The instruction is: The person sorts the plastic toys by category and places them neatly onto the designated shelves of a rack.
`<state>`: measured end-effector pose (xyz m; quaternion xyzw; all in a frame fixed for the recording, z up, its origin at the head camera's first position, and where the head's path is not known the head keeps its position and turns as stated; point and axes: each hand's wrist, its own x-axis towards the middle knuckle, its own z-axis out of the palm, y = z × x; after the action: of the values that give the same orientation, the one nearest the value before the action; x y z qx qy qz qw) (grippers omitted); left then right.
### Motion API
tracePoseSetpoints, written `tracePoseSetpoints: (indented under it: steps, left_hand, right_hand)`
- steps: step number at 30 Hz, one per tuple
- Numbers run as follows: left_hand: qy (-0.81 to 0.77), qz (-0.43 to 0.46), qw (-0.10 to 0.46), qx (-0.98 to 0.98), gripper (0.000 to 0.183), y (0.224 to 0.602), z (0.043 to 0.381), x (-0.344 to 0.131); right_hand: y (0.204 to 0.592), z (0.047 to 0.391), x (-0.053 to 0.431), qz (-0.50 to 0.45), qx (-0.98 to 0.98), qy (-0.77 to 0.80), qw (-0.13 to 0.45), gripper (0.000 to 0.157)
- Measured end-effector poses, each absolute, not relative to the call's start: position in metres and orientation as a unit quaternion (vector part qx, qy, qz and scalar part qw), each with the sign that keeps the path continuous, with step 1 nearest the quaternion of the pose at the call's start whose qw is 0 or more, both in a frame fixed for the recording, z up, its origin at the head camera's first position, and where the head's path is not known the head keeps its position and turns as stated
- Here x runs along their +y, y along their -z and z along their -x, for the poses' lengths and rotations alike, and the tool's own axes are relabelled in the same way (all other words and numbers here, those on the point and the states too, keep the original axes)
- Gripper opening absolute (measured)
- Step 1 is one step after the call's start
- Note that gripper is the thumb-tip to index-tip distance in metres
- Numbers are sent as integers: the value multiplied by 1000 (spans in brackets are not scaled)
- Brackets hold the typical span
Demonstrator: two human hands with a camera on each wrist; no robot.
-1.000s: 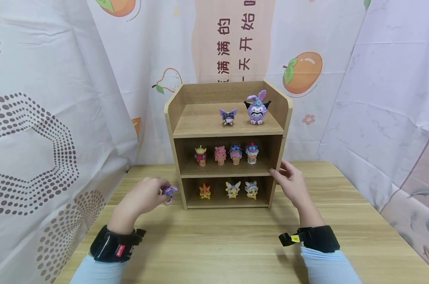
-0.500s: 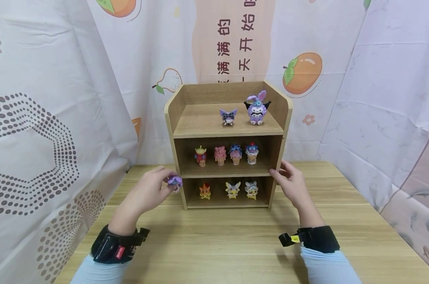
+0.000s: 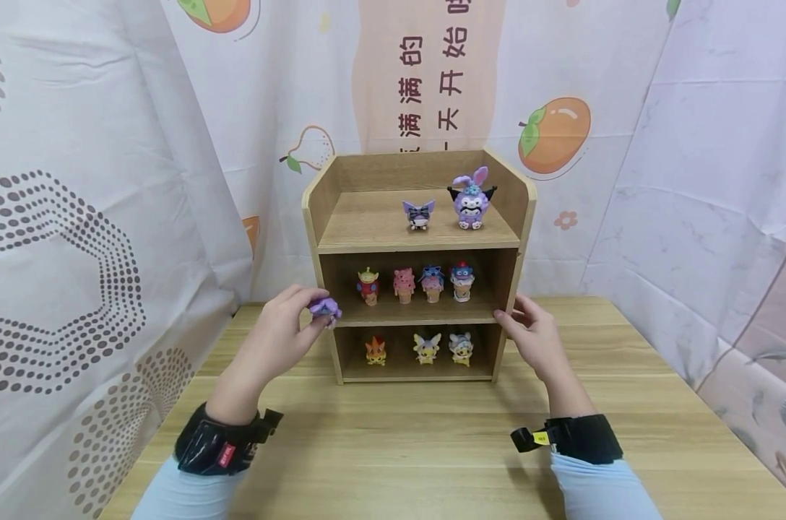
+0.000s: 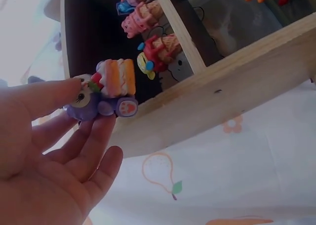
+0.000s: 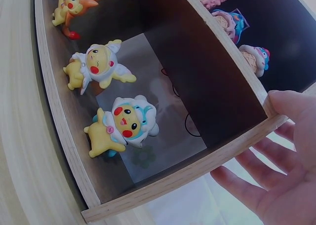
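Note:
In the head view, my left hand (image 3: 279, 325) holds a small purple figurine (image 3: 326, 309) at the left side of the wooden shelf (image 3: 425, 245). The left wrist view shows thumb and fingers pinching the figurine (image 4: 91, 101), which lies on its side with a layered cake piece (image 4: 117, 78) in front of it. My right hand (image 3: 534, 334) grips the shelf's right side panel, thumb on the front edge. Its fingers lie along the outer face of the panel in the right wrist view.
On the top board stand a small purple-eared figurine (image 3: 419, 215) and a bigger purple rabbit-eared one (image 3: 469, 202). Several ice-cream-cone figurines (image 3: 404, 284) line the middle tier. Yellow figurines (image 5: 128, 124) occupy the lowest tier. Patterned curtains (image 3: 289, 87) hang behind the wooden table (image 3: 393, 440).
My left hand has risen and moved slightly right with the purple figurine, from beside the lowest tier to the height of the middle tier. The right hand has stayed on the panel.

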<state>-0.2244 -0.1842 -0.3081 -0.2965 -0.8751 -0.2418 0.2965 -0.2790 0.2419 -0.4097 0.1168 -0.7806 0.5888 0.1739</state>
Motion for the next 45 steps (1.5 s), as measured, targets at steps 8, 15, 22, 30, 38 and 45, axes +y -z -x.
tracePoseSetpoints:
  steps: [8, 15, 22, 30, 38, 45]
  left_hand:
    - [269, 315, 347, -841, 32, 303, 225, -176]
    - [285, 321, 381, -819, 32, 297, 226, -169]
    - [309, 322, 401, -800, 32, 287, 229, -160]
    - [331, 330, 429, -773, 31, 273, 238, -146]
    - [351, 333, 437, -758, 30, 255, 247, -132]
    - [365, 323, 426, -763, 29, 244, 255, -124]
  right_hand:
    - [408, 279, 242, -116, -782, -588, 169, 55]
    - [407, 277, 242, -110, -779, -594, 170, 55]
    - [408, 278, 242, -115, -775, -599, 164, 56]
    - [409, 280, 243, -111, -776, -599, 161, 56]
    - [407, 277, 241, -117, -774, -599, 166, 55]
    - [406, 276, 241, -117, -772, -603, 163, 57]
